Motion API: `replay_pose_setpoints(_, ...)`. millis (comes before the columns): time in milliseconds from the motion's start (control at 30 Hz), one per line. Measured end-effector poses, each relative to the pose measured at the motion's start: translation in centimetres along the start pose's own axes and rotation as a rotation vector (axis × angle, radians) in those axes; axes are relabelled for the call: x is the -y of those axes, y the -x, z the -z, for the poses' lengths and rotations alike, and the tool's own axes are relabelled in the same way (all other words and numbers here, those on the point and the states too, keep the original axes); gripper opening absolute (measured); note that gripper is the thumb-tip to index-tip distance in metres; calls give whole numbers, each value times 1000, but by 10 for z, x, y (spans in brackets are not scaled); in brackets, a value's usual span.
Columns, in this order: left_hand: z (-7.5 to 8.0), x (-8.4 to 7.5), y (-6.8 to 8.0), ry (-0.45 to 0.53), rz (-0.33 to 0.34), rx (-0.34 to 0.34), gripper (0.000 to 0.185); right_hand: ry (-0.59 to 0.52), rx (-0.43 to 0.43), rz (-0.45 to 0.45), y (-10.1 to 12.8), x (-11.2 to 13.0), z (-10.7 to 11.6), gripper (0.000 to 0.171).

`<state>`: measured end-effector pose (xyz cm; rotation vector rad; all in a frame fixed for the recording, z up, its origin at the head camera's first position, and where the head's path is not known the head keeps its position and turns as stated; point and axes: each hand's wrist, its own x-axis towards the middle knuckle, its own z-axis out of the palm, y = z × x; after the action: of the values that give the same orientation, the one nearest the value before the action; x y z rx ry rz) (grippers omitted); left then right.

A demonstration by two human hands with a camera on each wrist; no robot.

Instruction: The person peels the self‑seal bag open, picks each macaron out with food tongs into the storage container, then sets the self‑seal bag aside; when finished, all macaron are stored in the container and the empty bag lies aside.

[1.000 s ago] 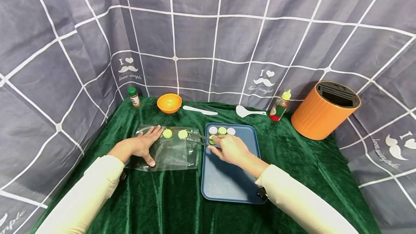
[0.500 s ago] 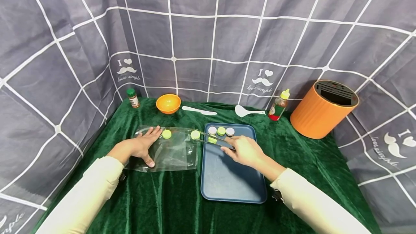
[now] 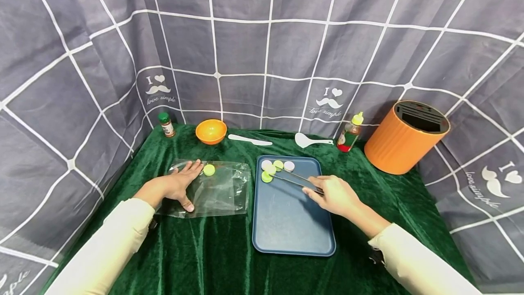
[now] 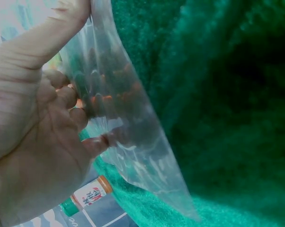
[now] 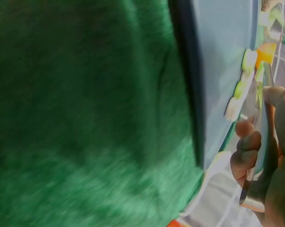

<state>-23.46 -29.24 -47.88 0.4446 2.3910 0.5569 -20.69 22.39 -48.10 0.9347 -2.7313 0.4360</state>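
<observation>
Green disc — beyond right hand

- I see open room over the near half of the tray.
- Discs crowd its far edge.
- The bottle and holder block my right side.
</observation>
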Motion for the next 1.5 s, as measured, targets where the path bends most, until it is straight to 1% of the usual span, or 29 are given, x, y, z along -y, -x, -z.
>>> replay_pose_setpoints(167,-1,-3,1,-32,17,-5,148,-28,7,-27,12,-10,2,35)
replay_pose_setpoints(400,-1,-3,0,-24,16,-1,149,-40,55,-49,19,-17,-2,30)
replay_pose_setpoints(467,-1,-3,0,-28,15,0,149,-28,58,-49,20,-18,-4,31)
replay_pose_setpoints(600,0,-2,0,-28,15,4,149,15,33,-35,24,-18,-8,35)
replay_pose_setpoints(700,1,-1,0,-1,-5,8,151,43,23,-23,26,-18,-10,37)
replay_pose_setpoints(767,0,8,-3,8,-33,3,153,50,23,-22,26,-18,-10,37)
replay_pose_setpoints(833,0,9,-3,16,-46,4,154,46,33,-32,26,-17,-9,37)
replay_pose_setpoints(933,-1,8,-3,-3,-32,0,153,35,47,-55,25,-17,-8,38)
replay_pose_setpoints(1000,2,-1,0,-17,-6,3,153,24,55,-67,25,-17,-7,38)
replay_pose_setpoints(1133,2,2,-2,-26,-8,-4,153,12,35,-69,23,-16,-5,38)
replay_pose_setpoints(1233,-2,19,-11,-36,-15,-10,160,12,8,-50,19,-12,-5,39)
replay_pose_setpoints(1367,-3,24,-13,-26,-28,-12,160,22,-5,5,7,-1,-7,38)
replay_pose_setpoints(1433,-1,12,-6,-9,-27,-7,156,25,0,35,-1,7,-10,36)
replay_pose_setpoints(1467,0,9,-4,-5,-30,-6,155,26,-1,50,-5,12,-12,36)
replay_pose_setpoints(1500,0,8,-4,-11,-25,-7,154,28,-1,61,-10,16,-14,36)
